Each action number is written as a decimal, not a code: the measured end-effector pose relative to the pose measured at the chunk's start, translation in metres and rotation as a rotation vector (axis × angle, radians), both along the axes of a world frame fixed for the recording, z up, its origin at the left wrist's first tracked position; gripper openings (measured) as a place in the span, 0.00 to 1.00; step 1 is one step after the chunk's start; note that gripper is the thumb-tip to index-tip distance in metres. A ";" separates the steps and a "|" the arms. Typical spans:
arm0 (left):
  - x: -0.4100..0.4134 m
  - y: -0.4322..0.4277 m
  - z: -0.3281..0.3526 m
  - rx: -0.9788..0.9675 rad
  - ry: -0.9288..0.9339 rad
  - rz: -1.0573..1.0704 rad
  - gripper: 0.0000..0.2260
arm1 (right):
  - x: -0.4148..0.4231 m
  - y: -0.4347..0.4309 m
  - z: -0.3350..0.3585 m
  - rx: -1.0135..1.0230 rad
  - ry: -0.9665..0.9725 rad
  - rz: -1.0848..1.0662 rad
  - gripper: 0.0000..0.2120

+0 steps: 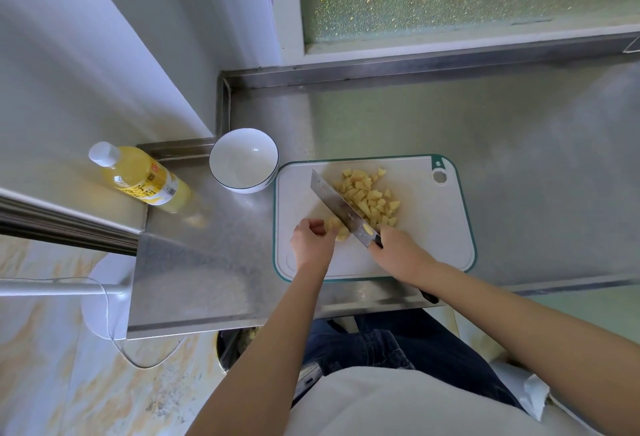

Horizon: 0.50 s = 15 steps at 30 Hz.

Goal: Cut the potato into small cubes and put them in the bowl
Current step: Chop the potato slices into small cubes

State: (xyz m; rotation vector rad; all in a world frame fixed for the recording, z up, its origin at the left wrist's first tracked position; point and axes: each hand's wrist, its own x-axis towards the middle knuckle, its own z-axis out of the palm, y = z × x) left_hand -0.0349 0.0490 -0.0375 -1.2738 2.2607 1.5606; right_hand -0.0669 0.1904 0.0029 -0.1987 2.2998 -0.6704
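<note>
A white cutting board [433, 227] with a green rim lies on the steel counter. A pile of several yellow potato cubes [372, 198] sits on its far middle, right of the blade. My right hand [398, 250] grips the handle of a broad cleaver [337, 208], whose blade slants across the board. My left hand [311, 239] pinches the uncut potato piece [337, 227] against the blade's left side. A white bowl [243, 160] with a dark rim stands off the board's far left corner, nothing in it.
A bottle of yellow liquid [138, 175] stands left of the bowl by the wall. The steel counter [519, 141] has a raised lip at the back and left. A black object [429, 296] lies at the counter's front edge under my right forearm.
</note>
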 end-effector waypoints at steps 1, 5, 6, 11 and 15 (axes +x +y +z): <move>0.000 0.000 0.001 0.008 -0.006 0.010 0.13 | 0.000 0.000 0.003 -0.002 0.018 0.006 0.10; -0.004 0.001 0.004 0.044 -0.043 0.040 0.12 | 0.003 0.001 0.011 -0.035 0.040 0.023 0.14; -0.004 0.001 0.004 0.048 -0.047 0.046 0.12 | 0.003 0.001 0.012 -0.033 0.032 0.029 0.15; -0.004 0.002 0.003 0.034 -0.054 0.060 0.12 | 0.006 -0.002 0.012 -0.024 0.002 0.044 0.15; -0.005 0.002 0.003 0.038 -0.057 0.070 0.12 | 0.007 -0.003 0.012 -0.015 -0.001 0.049 0.12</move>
